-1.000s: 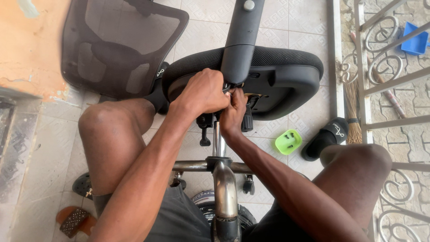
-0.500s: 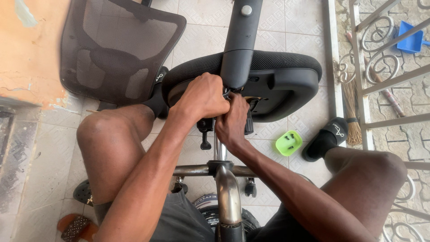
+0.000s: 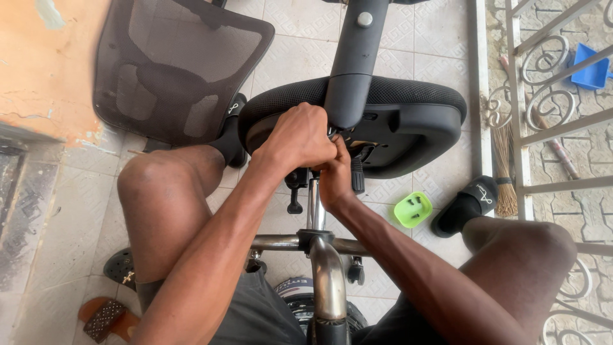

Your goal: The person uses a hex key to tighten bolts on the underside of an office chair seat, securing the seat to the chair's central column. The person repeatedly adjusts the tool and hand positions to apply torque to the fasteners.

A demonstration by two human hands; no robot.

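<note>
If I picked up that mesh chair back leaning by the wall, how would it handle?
The mesh chair back would probably feel light for its size, since most of it is see-through netting. Its dark frame looks rigid, so it likely keeps its shape, while the mesh may give under fingers. Leaning against the wall, it could slide or tip if nudged.

Colours and patterns — overturned chair and surroundings

Seat [image 3: 408,121]: black, fine mesh edge. Backrest [image 3: 172,64]: dark see-through mesh. Base legs [image 3: 325,268]: polished chrome. Floor tiles [image 3: 434,45]: pale grey, embossed squares. Small plastic piece [image 3: 412,209]: lime green. Slide sandal [image 3: 469,204]: black. Dustpan [image 3: 590,67] — blue.
</note>
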